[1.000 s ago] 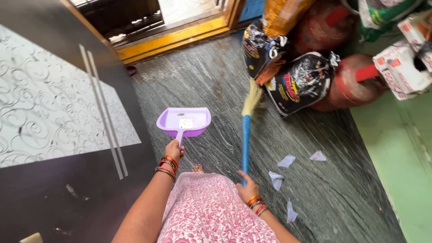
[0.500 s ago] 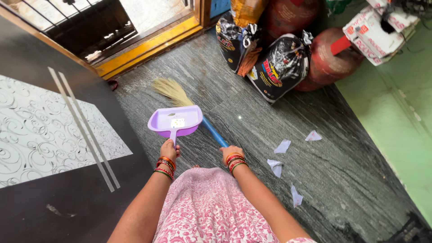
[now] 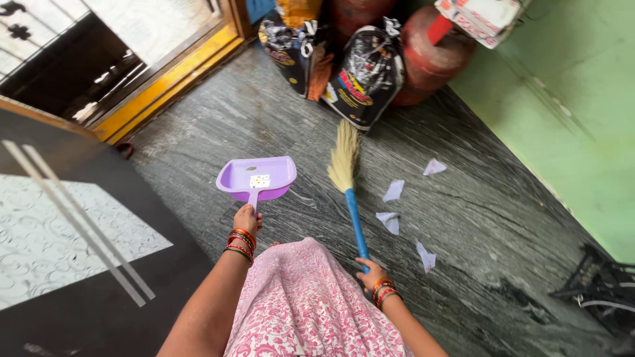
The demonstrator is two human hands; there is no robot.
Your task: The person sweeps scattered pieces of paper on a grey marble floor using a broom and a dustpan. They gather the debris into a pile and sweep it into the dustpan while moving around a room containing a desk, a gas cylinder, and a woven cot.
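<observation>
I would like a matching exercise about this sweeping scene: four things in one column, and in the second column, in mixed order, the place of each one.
Things:
1. purple plastic dustpan
2. blue-handled straw broom
3. white paper scraps
4. black printed sacks

Places:
A. scattered on the grey stone floor, to the right of the broom
B. leaning by the red cylinders at the far wall
C. held in the left hand
D. held in the right hand

Pairs: 1-C, 2-D, 3-A, 4-B
</observation>
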